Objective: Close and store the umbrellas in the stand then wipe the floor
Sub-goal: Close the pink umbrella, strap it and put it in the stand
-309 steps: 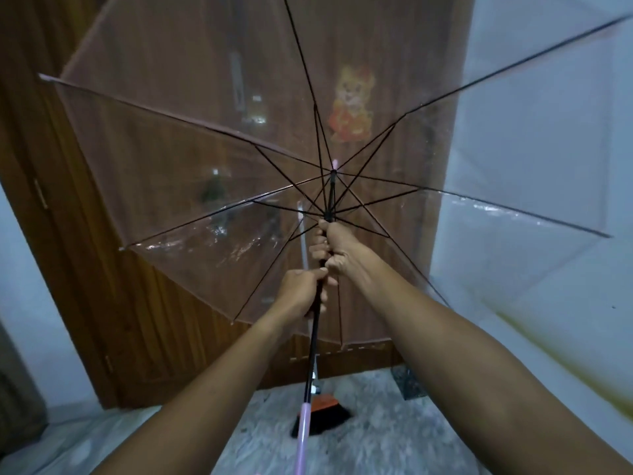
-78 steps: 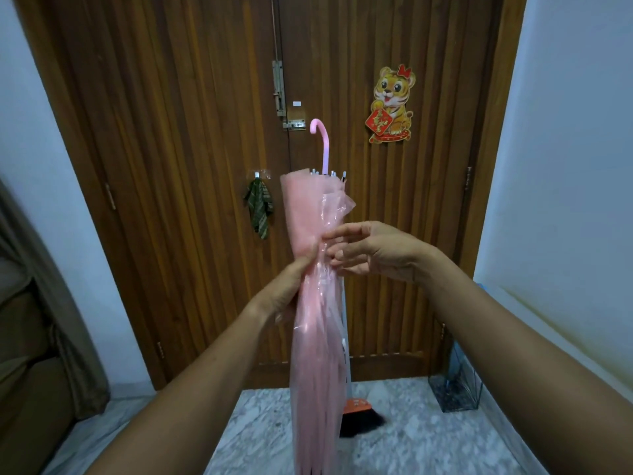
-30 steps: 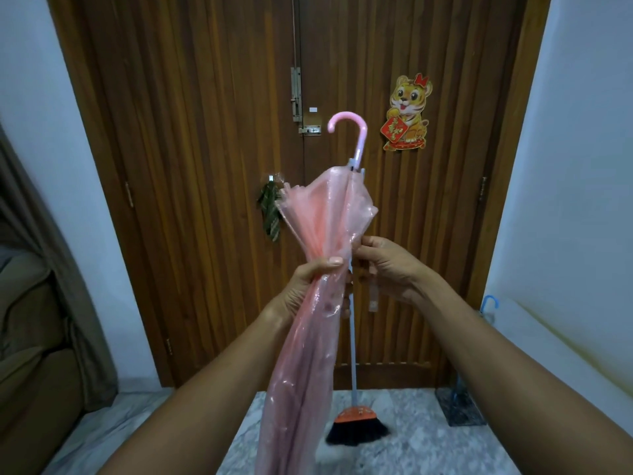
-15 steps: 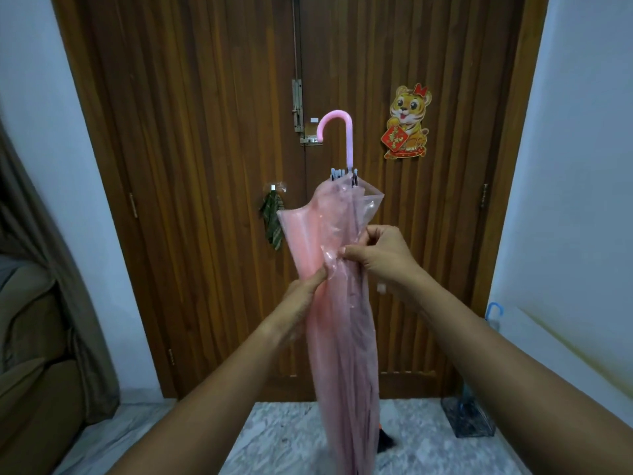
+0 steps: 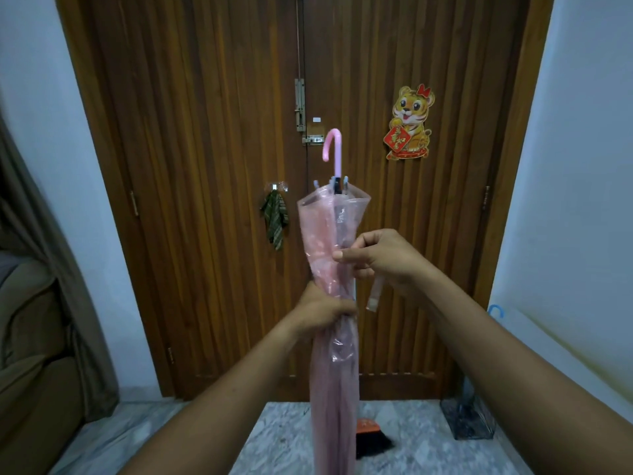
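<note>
A folded clear-pink umbrella [image 5: 334,365] stands upright in front of me, its pink hooked handle [image 5: 333,148] on top. My left hand [image 5: 323,311] is wrapped around its middle. Just above, my right hand [image 5: 383,258] pinches the folds, with the umbrella's closing strap [image 5: 375,293] hanging down from under it. A clear umbrella stand [image 5: 467,419] sits on the marble floor [image 5: 284,437] at the right wall. A second umbrella, clear with a blue handle [image 5: 496,310], leans along that wall.
A brown double door [image 5: 212,200] with a bolt fills the view ahead. A green cloth [image 5: 274,217] hangs on a hook on it. A broom head [image 5: 371,440] stands behind the umbrella. A sofa and curtain [image 5: 41,337] are at the left.
The open umbrella has been folded shut. In the last second my left hand slid lower on the canopy, and my right hand shifted onto the folds with the strap dangling below it.
</note>
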`<action>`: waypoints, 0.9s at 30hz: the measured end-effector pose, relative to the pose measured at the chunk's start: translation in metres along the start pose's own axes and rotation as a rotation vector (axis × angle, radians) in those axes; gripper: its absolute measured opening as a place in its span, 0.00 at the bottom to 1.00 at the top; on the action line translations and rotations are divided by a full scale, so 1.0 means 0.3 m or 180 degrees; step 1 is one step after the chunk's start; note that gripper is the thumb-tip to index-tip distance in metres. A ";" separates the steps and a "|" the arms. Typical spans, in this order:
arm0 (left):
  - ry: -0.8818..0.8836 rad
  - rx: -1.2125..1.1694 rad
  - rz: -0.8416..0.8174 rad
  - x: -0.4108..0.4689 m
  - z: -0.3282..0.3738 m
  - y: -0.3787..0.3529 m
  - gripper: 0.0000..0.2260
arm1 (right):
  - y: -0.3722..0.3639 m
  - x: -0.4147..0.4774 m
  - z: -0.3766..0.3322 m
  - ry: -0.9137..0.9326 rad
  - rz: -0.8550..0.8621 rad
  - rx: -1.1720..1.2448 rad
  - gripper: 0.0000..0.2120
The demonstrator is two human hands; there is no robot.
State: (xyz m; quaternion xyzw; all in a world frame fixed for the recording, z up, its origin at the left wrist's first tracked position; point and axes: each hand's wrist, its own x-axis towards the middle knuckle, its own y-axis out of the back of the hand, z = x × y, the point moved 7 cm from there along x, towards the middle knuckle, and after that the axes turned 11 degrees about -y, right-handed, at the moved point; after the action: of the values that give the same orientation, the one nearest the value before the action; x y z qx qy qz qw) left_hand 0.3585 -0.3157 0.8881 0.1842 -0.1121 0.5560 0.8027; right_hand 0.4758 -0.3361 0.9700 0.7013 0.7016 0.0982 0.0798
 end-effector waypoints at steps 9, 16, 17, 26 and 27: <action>0.0371 -0.2116 0.0045 -0.028 0.069 0.045 0.15 | 0.070 -0.019 0.099 -0.0110 -0.0190 0.0583 0.12; 0.0157 -0.3108 -0.1861 -0.074 0.229 -0.139 0.12 | -0.051 -0.082 0.049 0.0134 -0.1950 0.2518 0.10; 0.0164 -0.3090 -0.1937 -0.077 0.237 -0.147 0.12 | -0.047 -0.088 0.037 0.0206 -0.2042 0.2556 0.13; 0.0124 -0.1579 -0.0309 -0.047 0.140 -0.020 0.09 | 0.067 -0.027 -0.015 0.0833 -0.0019 0.1186 0.13; 0.0030 -0.1376 -0.0114 -0.047 0.114 -0.007 0.08 | 0.077 -0.018 -0.009 0.0923 0.0279 0.0967 0.17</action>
State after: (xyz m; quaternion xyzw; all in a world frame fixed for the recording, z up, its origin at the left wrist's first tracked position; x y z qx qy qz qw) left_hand 0.3563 -0.3429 0.9132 0.0071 -0.2218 0.5056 0.8338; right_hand 0.4975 -0.3417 0.9782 0.7136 0.6813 0.0944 -0.1330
